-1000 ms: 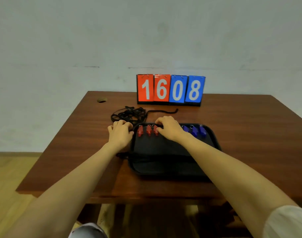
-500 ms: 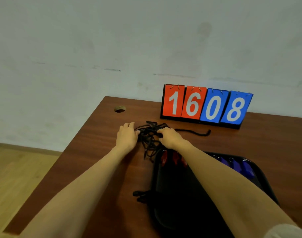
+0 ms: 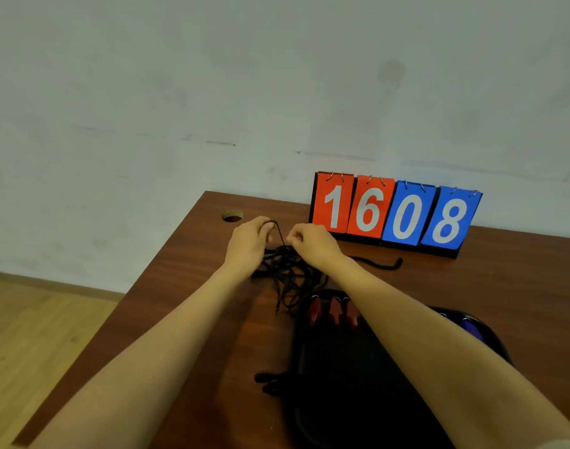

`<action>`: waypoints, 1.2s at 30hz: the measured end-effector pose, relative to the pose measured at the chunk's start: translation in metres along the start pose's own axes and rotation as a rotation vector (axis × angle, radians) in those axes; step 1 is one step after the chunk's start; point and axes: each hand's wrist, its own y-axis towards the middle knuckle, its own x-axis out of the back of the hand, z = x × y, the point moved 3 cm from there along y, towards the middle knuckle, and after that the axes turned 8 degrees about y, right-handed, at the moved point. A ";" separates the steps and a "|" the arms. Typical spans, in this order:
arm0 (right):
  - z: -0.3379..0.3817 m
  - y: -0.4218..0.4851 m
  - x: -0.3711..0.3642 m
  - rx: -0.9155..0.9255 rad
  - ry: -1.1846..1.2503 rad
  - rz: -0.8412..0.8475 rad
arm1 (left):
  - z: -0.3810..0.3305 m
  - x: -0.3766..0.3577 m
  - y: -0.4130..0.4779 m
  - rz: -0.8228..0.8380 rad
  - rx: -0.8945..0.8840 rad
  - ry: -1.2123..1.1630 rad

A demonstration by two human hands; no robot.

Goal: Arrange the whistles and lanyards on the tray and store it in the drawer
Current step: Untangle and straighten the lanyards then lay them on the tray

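Observation:
A tangle of black lanyards (image 3: 288,273) lies on the brown table (image 3: 186,286), just beyond a black tray (image 3: 335,384). Three red whistles (image 3: 334,311) stand in a row at the tray's far left, and blue whistles (image 3: 470,325) show at its far right, mostly hidden by my right forearm. My left hand (image 3: 248,246) pinches a cord and lifts it off the pile. My right hand (image 3: 311,243) grips the cords at the top of the tangle. One cord end (image 3: 387,264) trails off to the right.
A flip scoreboard (image 3: 395,212) reading 1608 stands at the table's back edge against the white wall. A round cable hole (image 3: 232,216) is at the far left corner. Black clips (image 3: 270,382) lie left of the tray. Wooden floor lies to the left.
Both hands left the tray and moved to the lanyard pile, then closed on the cords and raised a strand. The view swung left and closer.

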 end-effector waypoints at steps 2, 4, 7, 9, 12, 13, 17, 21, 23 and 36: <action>0.005 -0.003 0.009 0.003 0.166 0.044 | -0.013 0.014 0.000 0.028 -0.018 -0.051; 0.018 -0.009 0.016 0.040 0.296 0.134 | -0.027 0.024 -0.001 0.085 -0.084 -0.039; 0.036 -0.013 0.024 0.026 0.322 0.120 | -0.044 0.041 -0.001 0.058 -0.123 0.005; 0.035 -0.012 0.034 -0.007 0.223 0.036 | -0.048 0.056 -0.001 -0.018 -0.089 -0.008; 0.023 -0.014 0.056 -0.064 0.009 -0.074 | -0.044 0.075 -0.002 -0.039 -0.011 -0.096; 0.020 -0.015 0.066 -0.079 -0.023 -0.120 | -0.041 0.079 -0.003 -0.021 0.015 -0.130; 0.025 -0.015 0.099 -0.012 0.013 -0.349 | -0.031 0.081 -0.009 0.029 0.097 -0.184; 0.047 -0.019 0.116 0.061 0.338 -0.315 | -0.026 0.073 -0.009 0.025 0.153 -0.111; 0.058 -0.026 0.121 0.101 0.456 -0.246 | -0.027 0.070 -0.007 0.104 0.148 0.128; 0.108 -0.060 0.153 0.385 0.227 -0.175 | -0.109 0.088 -0.023 0.069 -0.147 -0.261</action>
